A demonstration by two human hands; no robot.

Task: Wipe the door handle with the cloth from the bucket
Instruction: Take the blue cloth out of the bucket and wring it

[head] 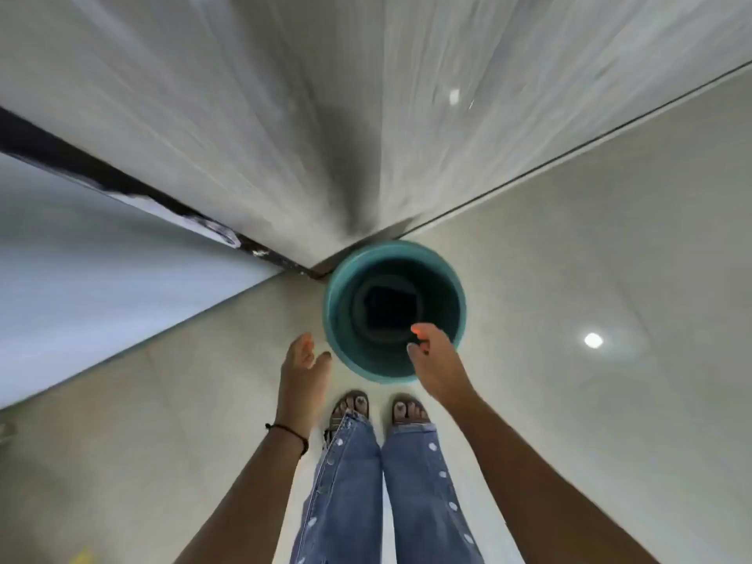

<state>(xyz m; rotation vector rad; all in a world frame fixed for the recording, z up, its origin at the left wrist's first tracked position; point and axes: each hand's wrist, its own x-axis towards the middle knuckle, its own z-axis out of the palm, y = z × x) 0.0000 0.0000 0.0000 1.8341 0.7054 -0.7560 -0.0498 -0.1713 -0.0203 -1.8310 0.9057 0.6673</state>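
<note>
Both our forearms reach down and forward over our jeans (366, 502) and sandalled feet. Our right hand (433, 360) hangs over the near rim of the bucket (342, 343), fingers loosely spread and curled, holding nothing. Our left hand (303, 370) hovers just beside the bucket's left wall, also spread and empty, with a thin black band (289, 431) at its wrist.

We are at the first step: fetching the cloth. At the bottom of the teal bucket lies a dark squarish shape (390, 305), which we take to be the cloth, folded flat, though the interior is shadowed and blurred, so we cannot be sure, nor can we tell whether any water sits around it. Nothing else shows inside.

The bucket stands on the pale floor (569, 400), against the foot of the grey door (285, 136), close to its lower corner. The handle we must wipe is not in view.

Next, the right hand has to drop deep into the bucket, past the rim, and pinch the cloth off the bottom. The bucket looks light and may tip or slide as we pull, so the left hand could usefully steady its wall. Then we would have to straighten up and find the handle.
</note>
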